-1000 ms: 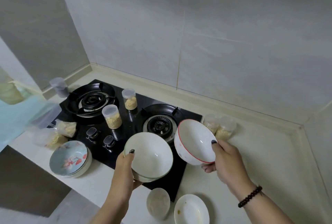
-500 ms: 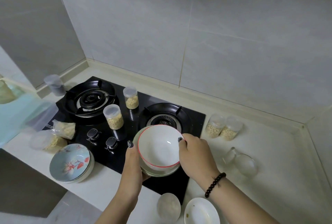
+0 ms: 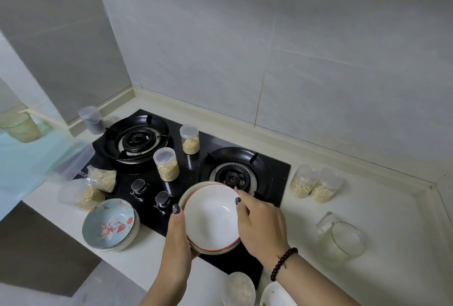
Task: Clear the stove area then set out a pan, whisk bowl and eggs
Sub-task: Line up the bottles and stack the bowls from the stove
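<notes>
Pale glossy tiles back a white counter (image 3: 382,210) with a black glass stove (image 3: 188,178) sunk into it near the left corner. I see my left hand (image 3: 177,237) closed under a stack of bowls, thumb hooked over the rim; on top sits the red-rimmed bowl (image 3: 210,215), nested in a green-rimmed bowl (image 3: 193,190). My right hand (image 3: 263,222) pinches the red rim at its far right side, fingers curled. The stack hangs over the stove's front edge, just in front of the right burner (image 3: 232,175).

The stove is far from clear: two lidded plastic jars (image 3: 166,163) of pale grain stand between the burners, and a small bag (image 3: 101,178) lies on its left edge. No pan or eggs show.

Risks, as I judge them: glazed ceramic is slick, and the nested bowls could slide apart if the stack tilts; a drop onto glass could chip both. Swinging left could knock the light jars over. The floral bowls (image 3: 109,223) sit close to the counter's front edge, and a clear glass jug (image 3: 339,239) near the right edge is easy to miss. More dishes crowd the front edge below my wrists.
</notes>
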{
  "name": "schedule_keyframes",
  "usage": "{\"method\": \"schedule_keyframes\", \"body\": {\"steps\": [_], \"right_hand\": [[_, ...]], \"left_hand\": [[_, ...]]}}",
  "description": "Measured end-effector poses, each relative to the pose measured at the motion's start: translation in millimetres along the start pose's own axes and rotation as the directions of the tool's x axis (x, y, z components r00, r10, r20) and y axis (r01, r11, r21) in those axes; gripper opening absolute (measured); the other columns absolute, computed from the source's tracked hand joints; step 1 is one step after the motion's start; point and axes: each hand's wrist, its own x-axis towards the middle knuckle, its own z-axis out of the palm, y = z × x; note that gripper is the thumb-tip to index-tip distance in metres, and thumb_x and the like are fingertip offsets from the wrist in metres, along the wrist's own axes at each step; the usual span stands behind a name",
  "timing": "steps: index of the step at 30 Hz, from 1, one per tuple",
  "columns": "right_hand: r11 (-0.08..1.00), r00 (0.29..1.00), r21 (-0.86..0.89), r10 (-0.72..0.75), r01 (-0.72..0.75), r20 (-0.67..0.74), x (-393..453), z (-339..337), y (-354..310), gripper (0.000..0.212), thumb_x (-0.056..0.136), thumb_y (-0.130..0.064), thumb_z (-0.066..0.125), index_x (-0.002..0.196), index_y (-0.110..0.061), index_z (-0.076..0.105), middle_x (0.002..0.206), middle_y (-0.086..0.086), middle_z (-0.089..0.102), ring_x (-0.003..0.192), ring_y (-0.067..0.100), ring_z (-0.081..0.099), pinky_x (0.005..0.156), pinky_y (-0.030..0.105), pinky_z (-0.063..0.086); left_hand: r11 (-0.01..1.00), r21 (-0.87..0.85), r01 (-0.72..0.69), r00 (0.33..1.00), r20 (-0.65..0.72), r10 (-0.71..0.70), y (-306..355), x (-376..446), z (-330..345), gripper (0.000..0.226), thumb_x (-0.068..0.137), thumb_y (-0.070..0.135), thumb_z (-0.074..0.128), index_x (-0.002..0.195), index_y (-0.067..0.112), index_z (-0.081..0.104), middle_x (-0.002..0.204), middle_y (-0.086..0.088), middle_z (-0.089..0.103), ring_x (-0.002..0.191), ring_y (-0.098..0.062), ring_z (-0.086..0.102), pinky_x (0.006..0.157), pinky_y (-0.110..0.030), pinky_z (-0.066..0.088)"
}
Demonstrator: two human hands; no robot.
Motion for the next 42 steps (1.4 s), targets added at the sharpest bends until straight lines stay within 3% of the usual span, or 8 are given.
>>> {"method": "schedule_keyframes", "body": {"steps": [4,7,13,18,21,29,36,42], "right_hand": [[0.987,1.000,0.157,-0.022,0.022,-0.005,-5.7,11.0,-0.6,0.044,0.094,-0.030,0.036,0.134,-0.034,0.055,0.080,-0.014,0.057,0.075,0.018,0.057,0.067,0.035,0.050],[0.962,0.999,0.273,-0.033,0.031,0.004,-7.3,12.7,-1.8,0.040,0.098,-0.023,0.043,0.134,-0.035,0.053,0.082,-0.016,0.043,0.076,0.007,0.050,0.067,0.021,0.047],[0.829,0.969,0.529,0.059,-0.180,0.238,-10.4,7.7,-11.4,0.043,0.097,-0.030,0.047,0.139,-0.033,0.045,0.116,-0.009,0.049,0.101,0.002,0.050,0.090,0.016,0.039],[0.725,0.946,0.626,0.109,-0.287,0.306,-13.7,22.4,-24.9,0.033,0.097,-0.033,0.046,0.128,-0.027,0.051,0.089,-0.007,0.060,0.086,0.008,0.059,0.083,0.024,0.047],[0.720,0.935,0.619,0.119,-0.312,0.333,-5.9,34.4,-36.9,0.019,0.097,-0.031,0.046,0.114,-0.030,0.054,0.097,-0.004,0.060,0.078,0.011,0.060,0.068,0.017,0.046],[0.810,0.894,0.460,0.161,-0.362,0.419,26.2,116.0,-88.5,0.008,0.092,-0.036,0.048,0.094,-0.035,0.056,0.101,-0.005,0.059,0.090,0.017,0.063,0.083,0.034,0.053],[0.828,0.813,0.309,0.267,-0.469,0.517,25.8,194.7,-146.3,0.037,0.098,-0.034,0.040,0.132,-0.022,0.047,0.122,-0.003,0.047,0.110,0.017,0.054,0.097,0.035,0.048],[0.800,0.784,0.247,0.387,-0.547,0.486,14.3,235.4,-163.6,0.028,0.098,-0.032,0.036,0.121,-0.026,0.051,0.121,0.004,0.050,0.102,0.023,0.058,0.085,0.044,0.055]], "left_hand": [[0.989,-0.138,0.056,0.991,-0.116,-0.072,-6.1,-6.5,-5.1,0.030,0.093,0.058,0.043,0.097,0.037,0.064,0.109,0.003,0.067,0.103,-0.019,0.062,0.084,-0.048,0.053],[0.982,-0.183,0.036,0.993,-0.104,-0.056,-7.0,-17.5,-7.1,0.029,0.088,0.059,0.051,0.098,0.036,0.066,0.105,0.006,0.069,0.101,-0.018,0.063,0.087,-0.050,0.054],[0.967,-0.254,0.020,0.993,-0.107,-0.049,-8.2,-34.5,-15.3,0.040,0.096,0.058,0.034,0.108,0.037,0.067,0.107,0.005,0.073,0.105,-0.021,0.065,0.091,-0.054,0.053],[0.949,-0.316,-0.026,0.987,-0.161,-0.026,-1.9,-33.7,-42.1,0.035,0.095,0.059,0.034,0.105,0.045,0.065,0.107,0.008,0.072,0.105,-0.019,0.064,0.077,-0.044,0.055],[0.941,-0.322,-0.106,0.979,-0.201,0.041,13.7,-22.8,-69.4,0.032,0.097,0.054,0.035,0.110,0.045,0.063,0.113,0.009,0.069,0.108,-0.017,0.062,0.082,-0.044,0.054],[0.938,-0.250,-0.238,0.946,-0.277,0.167,67.4,24.4,-171.5,0.038,0.096,0.047,0.035,0.125,0.041,0.058,0.126,0.007,0.064,0.121,-0.022,0.058,0.092,-0.057,0.050],[0.961,-0.253,-0.112,0.964,-0.264,0.043,93.8,73.9,-259.5,0.032,0.094,0.050,0.042,0.117,0.044,0.063,0.123,0.005,0.065,0.118,-0.026,0.060,0.090,-0.063,0.049],[0.973,-0.231,0.017,0.958,-0.274,-0.082,92.6,100.0,-297.7,0.030,0.089,0.056,0.047,0.111,0.046,0.064,0.124,0.003,0.064,0.115,-0.027,0.061,0.084,-0.052,0.054]]}}
